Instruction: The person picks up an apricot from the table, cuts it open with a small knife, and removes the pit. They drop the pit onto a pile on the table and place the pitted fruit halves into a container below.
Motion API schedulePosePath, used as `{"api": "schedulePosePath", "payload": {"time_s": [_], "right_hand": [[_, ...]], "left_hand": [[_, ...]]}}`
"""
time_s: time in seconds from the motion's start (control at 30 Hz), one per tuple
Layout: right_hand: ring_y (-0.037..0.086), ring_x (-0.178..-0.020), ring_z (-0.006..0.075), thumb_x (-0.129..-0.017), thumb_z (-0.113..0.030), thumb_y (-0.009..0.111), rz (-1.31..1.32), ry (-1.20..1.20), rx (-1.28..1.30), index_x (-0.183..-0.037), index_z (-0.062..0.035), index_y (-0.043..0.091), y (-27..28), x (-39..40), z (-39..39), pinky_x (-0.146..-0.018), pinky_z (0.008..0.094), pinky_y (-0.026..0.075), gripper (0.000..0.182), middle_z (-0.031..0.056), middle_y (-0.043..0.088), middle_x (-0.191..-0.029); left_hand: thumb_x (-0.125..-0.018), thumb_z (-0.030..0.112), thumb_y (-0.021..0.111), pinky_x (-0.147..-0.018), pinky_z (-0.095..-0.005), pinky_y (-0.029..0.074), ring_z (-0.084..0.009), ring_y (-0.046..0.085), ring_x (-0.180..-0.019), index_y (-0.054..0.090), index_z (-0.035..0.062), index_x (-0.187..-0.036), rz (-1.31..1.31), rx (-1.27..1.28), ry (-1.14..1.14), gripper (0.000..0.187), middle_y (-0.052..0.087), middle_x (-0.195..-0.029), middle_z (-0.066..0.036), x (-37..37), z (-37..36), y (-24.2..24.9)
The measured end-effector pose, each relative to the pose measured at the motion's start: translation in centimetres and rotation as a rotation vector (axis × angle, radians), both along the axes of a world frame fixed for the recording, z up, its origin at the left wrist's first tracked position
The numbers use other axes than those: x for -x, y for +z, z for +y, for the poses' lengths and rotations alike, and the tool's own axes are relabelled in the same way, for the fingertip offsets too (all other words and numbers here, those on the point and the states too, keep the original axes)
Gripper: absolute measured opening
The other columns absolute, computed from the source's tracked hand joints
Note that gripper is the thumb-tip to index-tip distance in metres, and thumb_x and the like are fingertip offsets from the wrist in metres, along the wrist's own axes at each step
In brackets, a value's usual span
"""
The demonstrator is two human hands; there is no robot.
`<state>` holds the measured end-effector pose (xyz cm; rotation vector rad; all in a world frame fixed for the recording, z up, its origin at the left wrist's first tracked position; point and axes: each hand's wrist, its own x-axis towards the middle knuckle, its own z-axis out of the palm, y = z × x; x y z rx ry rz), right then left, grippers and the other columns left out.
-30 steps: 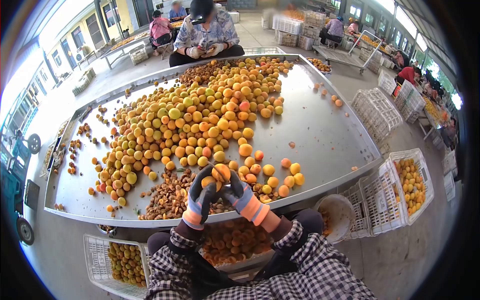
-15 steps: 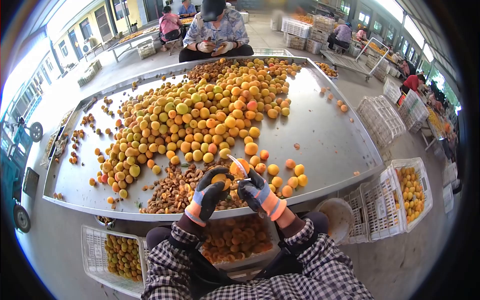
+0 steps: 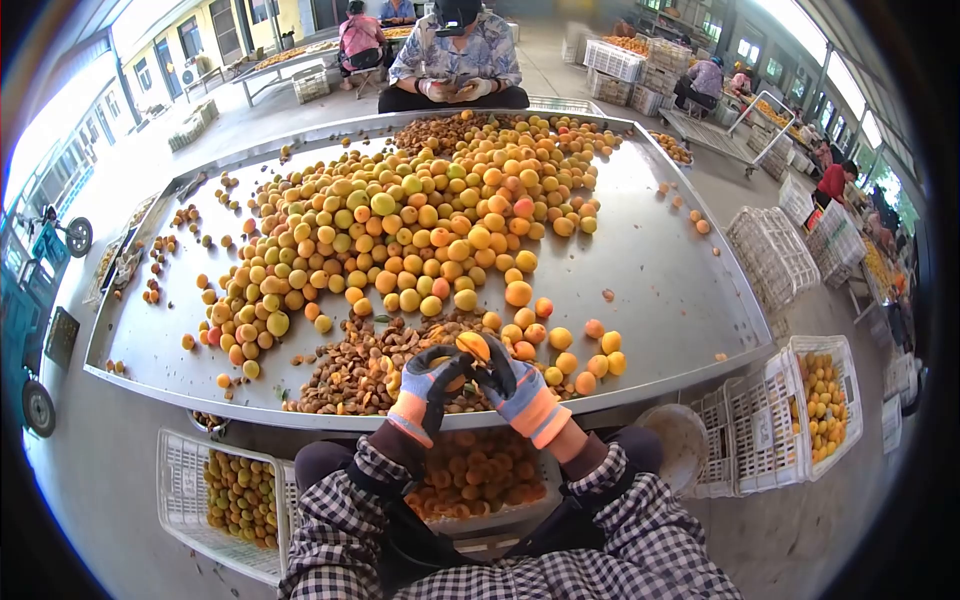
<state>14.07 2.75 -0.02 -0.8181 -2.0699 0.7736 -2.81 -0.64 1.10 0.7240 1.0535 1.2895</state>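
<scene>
Both my hands wear black-palmed gloves with grey and orange backs, and they meet over the table's near edge. An orange apricot (image 3: 473, 347), with what looks like a cut along it, is gripped between their fingertips. My left hand (image 3: 428, 388) is closed, its fingers curled against the fruit's left side. My right hand (image 3: 515, 385) pinches the fruit from the right; whether a knife is still in it is hidden. Just beyond and left of the hands lies a pile of brown apricot pits (image 3: 350, 375). Below them is a crate of apricot halves (image 3: 478, 470).
A large heap of whole apricots (image 3: 400, 215) covers the middle of the metal table (image 3: 660, 270). White crates of apricots stand at left (image 3: 180, 500) and right (image 3: 845, 400), beside a bucket (image 3: 675, 450). Across the table sits a co-worker (image 3: 455, 55) with gloved hands together.
The white knife blade by my right hand is out of sight. My hands have come together around the apricot. The view has shifted slightly.
</scene>
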Motion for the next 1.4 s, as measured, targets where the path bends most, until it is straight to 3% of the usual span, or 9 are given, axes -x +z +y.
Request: {"api": "schedulePosePath", "payload": {"time_s": [0.2,0.53,0.6,0.77,0.83,1.1,1.27,1.33,1.4], "right_hand": [[0.063,-0.083,0.0352,-0.083,-0.016,0.061,-0.167,-0.152,-0.145,-0.135,-0.0078,0.041,0.6,0.7,-0.8,-0.068,0.042,0.051,0.056,0.0181,0.064,-0.095],[0.06,-0.093,0.0362,-0.085,-0.021,0.063,-0.031,-0.196,0.27,-0.12,-0.0051,0.052,-1.1,-2.4,1.4,-0.072,0.0402,0.049,0.04,0.0204,0.063,-0.096],[0.055,-0.09,0.0089,-0.086,-0.003,0.059,0.002,-0.001,0.273,-0.132,0.0017,0.043,-1.2,-2.9,0.7,-0.079,0.026,0.046,0.049,0.0056,0.062,-0.105],[0.054,-0.086,0.01,-0.088,-0.005,0.057,0.014,0.223,0.642,-0.134,-0.0023,0.042,1.7,-4.0,-0.6,-0.079,0.0255,0.046,0.049,0.0035,0.061,-0.098],[0.058,-0.078,0.022,-0.086,-0.013,0.06,-0.129,0.292,0.566,-0.128,-0.0068,0.049,2.2,-4.2,-1.2,-0.073,0.0326,0.047,0.044,0.0176,0.063,-0.096],[0.062,-0.094,0.0311,-0.081,-0.018,0.061,-0.644,0.642,0.267,-0.129,-0.0093,0.048,3.0,-4.1,-2.7,-0.083,0.0374,0.047,0.051,0.0172,0.064,-0.101],[0.059,-0.071,0.0079,-0.084,-0.015,0.065,0.067,0.406,0.633,-0.12,-0.0048,0.053,2.9,-3.7,-1.3,-0.061,0.0227,0.048,0.039,0.0042,0.064,-0.083],[0.059,-0.073,0.0083,-0.086,-0.013,0.062,0.416,0.075,0.405,-0.103,-0.0036,0.061,2.3,-2.6,-0.2,-0.063,0.0236,0.047,0.02,0.0005,0.063,-0.082],[0.054,-0.06,0.0056,-0.087,-0.013,0.061,0.852,-0.017,0.671,-0.103,-0.0024,0.06,3.5,-2.2,0.6,-0.051,0.0197,0.042,0.019,-0.0001,0.06,-0.076]], "left_hand": [[-0.083,0.012,0.066,-0.066,-0.024,0.05,-0.0115,0.061,-0.076,0.063,0.0021,-0.097,-0.134,0.092,0.117,0.018,0.064,-0.085,-0.003,-0.2,-0.1,-0.4],[-0.089,0.017,0.06,-0.06,-0.0219,0.048,-0.0091,0.059,-0.075,0.063,0.0035,-0.104,0.461,-0.106,0.087,0.021,0.064,-0.09,-0.004,3.0,2.1,-1.6],[-0.086,0.015,0.06,-0.055,-0.021,0.046,-0.0088,0.057,-0.07,0.058,0.0071,-0.113,0.25,-0.011,0.02,0.028,0.062,-0.092,-0.002,3.9,1.8,-0.8],[-0.081,0.013,0.062,-0.053,-0.0206,0.045,-0.0066,0.053,-0.065,0.057,0.01,-0.114,0.277,-0.026,-0.055,0.034,0.059,-0.087,0.0,4.7,1.7,-0.3],[-0.08,0.014,0.062,-0.057,-0.02,0.045,-0.0065,0.053,-0.071,0.056,0.0087,-0.116,0.218,-0.065,-0.088,0.037,0.059,-0.091,-0.001,4.7,1.5,0.1],[-0.081,0.012,0.06,-0.064,-0.0222,0.047,-0.0075,0.053,-0.074,0.053,0.0055,-0.121,0.17,-0.17,-0.117,0.041,0.06,-0.099,-0.003,4.7,1.3,1.1],[-0.084,0.01,0.059,-0.065,-0.0234,0.048,-0.0086,0.056,-0.075,0.05,0.0049,-0.123,0.088,-0.116,-0.223,0.041,0.06,-0.102,-0.004,2.7,0.4,1.4],[-0.085,0.009,0.058,-0.065,-0.0215,0.047,-0.007,0.055,-0.075,0.051,0.0057,-0.122,0.159,-0.127,-0.25,0.038,0.06,-0.099,-0.002,1.6,0.3,1.1],[-0.085,0.012,0.062,-0.066,-0.0201,0.046,-0.0065,0.056,-0.077,0.051,0.0083,-0.122,0.144,-0.135,-0.3,0.039,0.061,-0.098,0.0,0.7,0.4,0.2]]}}
